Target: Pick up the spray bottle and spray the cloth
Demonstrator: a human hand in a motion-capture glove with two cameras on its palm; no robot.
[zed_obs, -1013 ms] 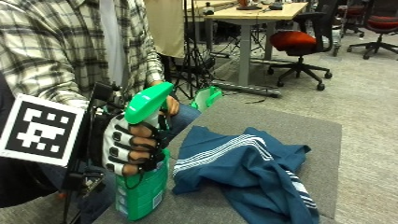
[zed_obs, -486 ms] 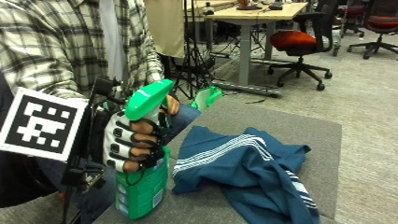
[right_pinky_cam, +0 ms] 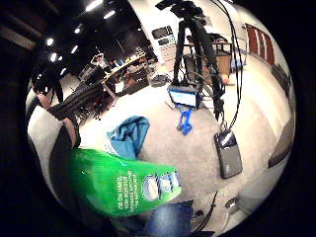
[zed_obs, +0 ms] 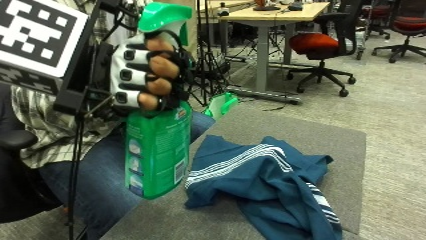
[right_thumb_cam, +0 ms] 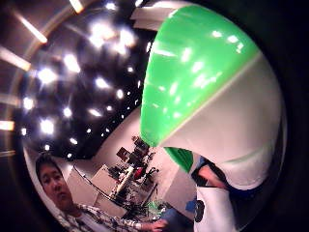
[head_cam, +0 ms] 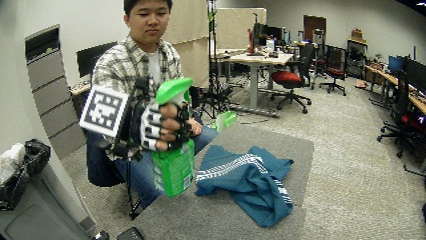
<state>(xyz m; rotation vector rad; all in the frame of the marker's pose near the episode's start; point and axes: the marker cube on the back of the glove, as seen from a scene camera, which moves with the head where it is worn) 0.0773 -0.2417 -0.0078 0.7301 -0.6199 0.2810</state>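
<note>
Outside view: my right hand (zed_obs: 143,72) is clenched around the neck of the green spray bottle (zed_obs: 157,150), which is lifted off the grey worktop (zed_obs: 313,137) near its edge on my side. The blue cloth (zed_obs: 266,182) lies crumpled just beside and below the bottle. Risk: the nozzle aim is unclear from here, so I may spray past the cloth onto bare worktop. The bottle base hangs near the worktop edge, so a drop could send it to the floor.

Wide outside view: open worktop beyond the cloth, free air above it; room to swing toward it.

Little-finger palm view: bottle body close to the palm, cloth well apart, on the worktop.

Thumb palm view: the spray head fills the frame; I probably can't judge the trigger finger here.
</note>
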